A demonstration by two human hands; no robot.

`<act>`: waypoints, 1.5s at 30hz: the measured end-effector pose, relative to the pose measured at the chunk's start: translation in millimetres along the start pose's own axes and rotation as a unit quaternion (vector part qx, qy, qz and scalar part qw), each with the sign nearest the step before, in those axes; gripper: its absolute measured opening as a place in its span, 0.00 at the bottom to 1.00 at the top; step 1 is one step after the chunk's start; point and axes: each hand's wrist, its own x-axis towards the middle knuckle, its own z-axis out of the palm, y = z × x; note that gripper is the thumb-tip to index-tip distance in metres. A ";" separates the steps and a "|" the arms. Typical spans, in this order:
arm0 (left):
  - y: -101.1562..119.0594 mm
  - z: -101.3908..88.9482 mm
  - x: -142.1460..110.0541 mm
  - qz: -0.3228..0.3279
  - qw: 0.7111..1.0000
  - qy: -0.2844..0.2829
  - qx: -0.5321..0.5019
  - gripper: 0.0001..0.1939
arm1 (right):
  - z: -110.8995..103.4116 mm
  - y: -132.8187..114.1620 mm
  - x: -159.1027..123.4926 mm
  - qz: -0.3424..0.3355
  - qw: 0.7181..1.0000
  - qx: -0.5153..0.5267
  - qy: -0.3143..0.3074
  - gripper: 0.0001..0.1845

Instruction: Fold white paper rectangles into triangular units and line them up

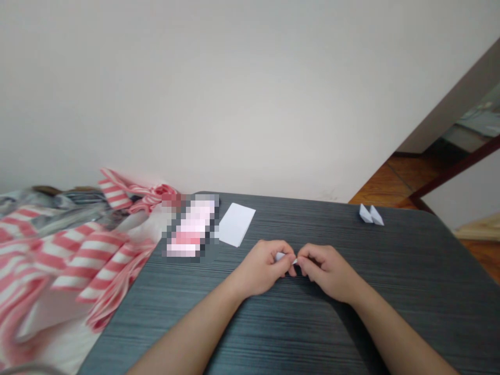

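Your left hand [262, 268] and right hand [332, 273] pinch a small white paper [279, 256] between them, likely keeping it steady. White sheets [236, 225] lie within reach.

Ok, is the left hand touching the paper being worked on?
Touching. The head view shows the left hand gripping the paper, its white showing between thumb and curled index finger.

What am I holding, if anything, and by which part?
A small piece of white paper. The left hand pinches its wider part; the right hand is at its pointed tip, but whether it grips there is unclear.
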 end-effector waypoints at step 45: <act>-2.5 -0.8 1.7 0.000 0.998 0.039 -0.044 0.11 | -4.3 16.6 -2.5 0.042 0.996 0.045 0.065 0.12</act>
